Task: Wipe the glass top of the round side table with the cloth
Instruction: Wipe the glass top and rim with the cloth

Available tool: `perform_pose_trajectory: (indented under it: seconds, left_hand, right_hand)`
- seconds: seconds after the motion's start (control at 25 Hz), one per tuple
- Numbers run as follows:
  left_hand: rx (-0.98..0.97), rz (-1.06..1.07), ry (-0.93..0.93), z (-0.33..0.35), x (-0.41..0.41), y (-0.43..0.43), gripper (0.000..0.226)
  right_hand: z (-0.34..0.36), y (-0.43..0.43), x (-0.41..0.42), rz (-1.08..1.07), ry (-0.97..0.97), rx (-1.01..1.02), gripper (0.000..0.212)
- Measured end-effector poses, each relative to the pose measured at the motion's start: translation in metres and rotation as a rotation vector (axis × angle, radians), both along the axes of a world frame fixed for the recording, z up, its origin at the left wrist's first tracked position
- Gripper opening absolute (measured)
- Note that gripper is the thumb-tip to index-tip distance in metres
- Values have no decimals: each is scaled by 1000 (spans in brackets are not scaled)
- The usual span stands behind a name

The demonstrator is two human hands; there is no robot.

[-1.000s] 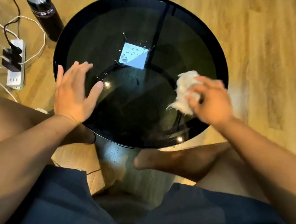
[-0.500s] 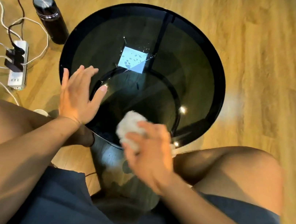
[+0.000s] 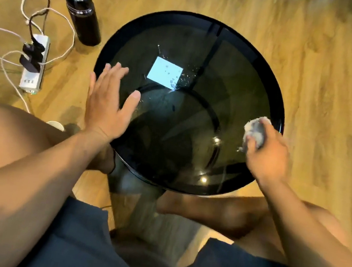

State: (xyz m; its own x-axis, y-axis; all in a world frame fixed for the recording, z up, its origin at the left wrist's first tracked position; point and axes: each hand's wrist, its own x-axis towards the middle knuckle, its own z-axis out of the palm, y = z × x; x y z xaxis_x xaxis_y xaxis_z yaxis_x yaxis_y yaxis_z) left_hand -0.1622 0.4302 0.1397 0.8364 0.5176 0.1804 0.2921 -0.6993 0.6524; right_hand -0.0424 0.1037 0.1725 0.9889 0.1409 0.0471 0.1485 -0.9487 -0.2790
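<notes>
On the round dark-glass top [image 3: 235,78], right hand [image 3: 268,157] fingers clutch a crumpled white cloth [image 3: 255,131]; left hand [image 3: 106,104] fingers lie flat.

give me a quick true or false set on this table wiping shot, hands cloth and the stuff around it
1. The right hand grips the cloth near the right edge of the glass top. True.
2. The left hand is curled into a fist. False: it is spread flat, fingers straight, at the left side of the glass top.
3. The black bottle stands on the glass top. False: it stands upright on the wooden floor beside the table.
4. Water droplets sit near the middle of the glass top. True.
5. A power strip with plugs in it lies on the floor. True.
</notes>
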Motion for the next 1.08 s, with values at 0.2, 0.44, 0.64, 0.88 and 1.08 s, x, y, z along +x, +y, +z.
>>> perform_pose_trajectory:
  seconds: [0.2, 0.44, 0.64, 0.88, 1.08]
  left_hand:
    - [-118, 33, -114, -4, -2, 5, 56]
    - [-115, 25, -127, -8, -1, 5, 56]
    - [-88, 57, -105, -10, 1, 7, 55]
    - [-86, 67, -114, -7, 3, 6, 57]
    - [-267, 124, -234, -10, -4, 6, 57]
  right_hand:
    - [-9, 157, -133, 596, 15, 159, 48]
    - [-15, 128, -43, 716, -76, 128, 40]
    - [-10, 65, 120, 256, -83, -87, 48]
    - [-1, 154, 60, 102, -135, -9, 44]
    - [1, 235, -79, 745, 25, 263, 24]
